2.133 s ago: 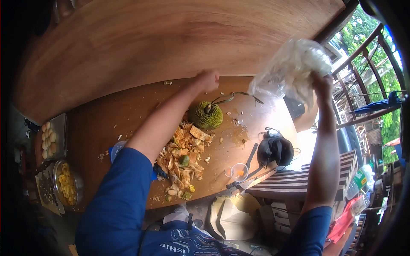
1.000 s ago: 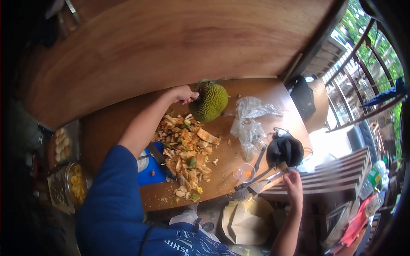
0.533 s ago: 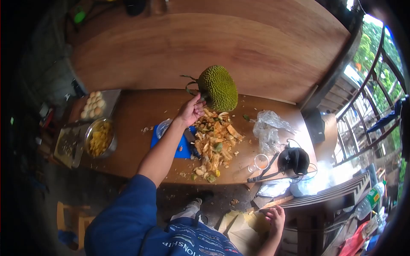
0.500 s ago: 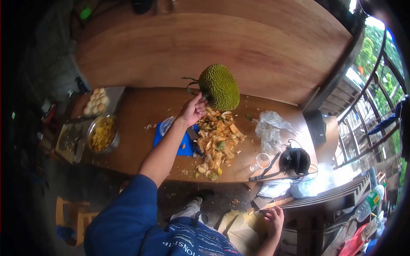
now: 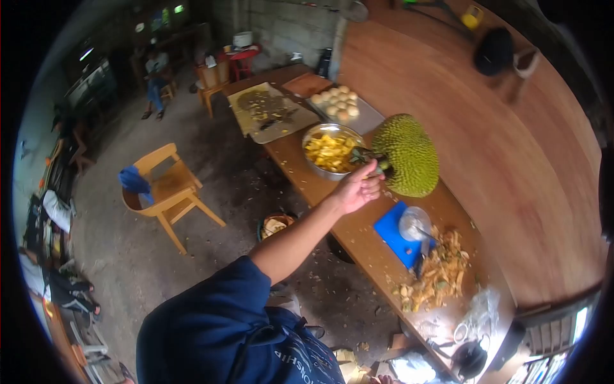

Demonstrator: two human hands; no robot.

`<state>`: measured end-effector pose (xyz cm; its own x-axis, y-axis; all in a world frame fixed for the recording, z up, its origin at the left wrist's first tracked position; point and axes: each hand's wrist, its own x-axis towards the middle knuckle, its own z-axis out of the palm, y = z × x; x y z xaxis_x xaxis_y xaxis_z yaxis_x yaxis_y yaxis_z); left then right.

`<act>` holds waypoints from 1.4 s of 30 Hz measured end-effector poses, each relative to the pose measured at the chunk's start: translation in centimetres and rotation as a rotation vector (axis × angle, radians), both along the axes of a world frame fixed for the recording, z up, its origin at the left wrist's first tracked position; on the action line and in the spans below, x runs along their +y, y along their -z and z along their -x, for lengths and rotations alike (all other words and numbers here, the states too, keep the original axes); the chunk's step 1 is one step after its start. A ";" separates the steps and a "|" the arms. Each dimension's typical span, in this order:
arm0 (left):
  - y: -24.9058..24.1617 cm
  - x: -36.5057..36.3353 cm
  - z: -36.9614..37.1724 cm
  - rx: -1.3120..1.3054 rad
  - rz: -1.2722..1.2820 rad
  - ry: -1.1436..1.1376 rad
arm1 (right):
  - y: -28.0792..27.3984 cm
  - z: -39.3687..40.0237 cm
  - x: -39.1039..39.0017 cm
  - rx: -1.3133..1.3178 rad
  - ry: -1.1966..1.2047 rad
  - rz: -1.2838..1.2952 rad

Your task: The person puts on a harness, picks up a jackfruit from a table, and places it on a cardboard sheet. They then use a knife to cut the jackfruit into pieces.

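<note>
By its stem, my left hand (image 5: 361, 189) holds a green, spiky jackfruit (image 5: 409, 157) up above the table (image 5: 307, 182); the fingers are closed round the stem. Behind the hand stands a steel bowl (image 5: 325, 171) of yellow fruit pieces (image 5: 329, 151). Under the fruit lies a blue board (image 5: 390, 235) with a clear container (image 5: 414, 224) and a dark-handled knife (image 5: 422, 256). Next to them is a heap of peel scraps (image 5: 441, 275). Only a sliver of my right hand (image 5: 384, 379) shows at the bottom edge, its fingers mostly cut off.
Round pale pieces (image 5: 336, 102) lie on a tray beyond the bowl, near a littered sheet (image 5: 265, 112). On the left stands a wooden chair (image 5: 169, 182) with a blue cloth. A seated person (image 5: 155, 80) is farther back. Clear plastic (image 5: 483, 310) lies at the table's near end.
The view has swung left, bringing the chair and seated person into sight. My left hand still holds the jackfruit, now nearer the bowl's side. My right hand has dropped almost out of view.
</note>
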<state>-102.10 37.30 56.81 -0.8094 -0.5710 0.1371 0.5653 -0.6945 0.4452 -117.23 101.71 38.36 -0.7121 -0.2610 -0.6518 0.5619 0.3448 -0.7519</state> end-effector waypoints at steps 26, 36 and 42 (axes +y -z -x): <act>8.4 -56.0 -52.4 -0.628 -0.015 -0.790 | 6.3 -27.7 -85.3 0.011 -0.793 0.101; 19.9 -81.0 -52.3 -0.877 -0.009 -0.549 | 14.7 -38.3 -128.5 0.775 -1.040 -0.321; 22.9 -90.0 -48.8 -0.927 -0.015 -0.324 | 14.3 -39.5 -135.0 0.660 -1.042 -0.744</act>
